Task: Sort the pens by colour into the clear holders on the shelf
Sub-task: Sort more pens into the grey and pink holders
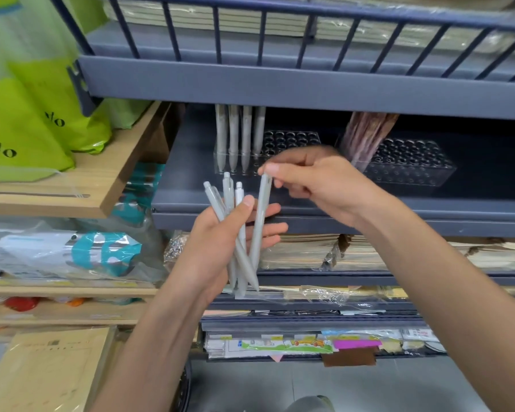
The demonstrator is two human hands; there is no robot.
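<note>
Grey pens [235,233] sit bunched in the left hand's [214,251] curled grip just below the shelf [458,209], and the right hand [318,179] pinches a single pen [260,215] by its top; best draw it straight out, then lower it tip-first into the left clear holder [283,156] beside the stored pens [234,138].

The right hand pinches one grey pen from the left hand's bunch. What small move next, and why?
Probably the right hand lifts its grey pen free of the bunch in the left hand and sets it in an empty hole of the left clear holder: grey pens already stand there, while the right holder carries brownish ones.
</note>
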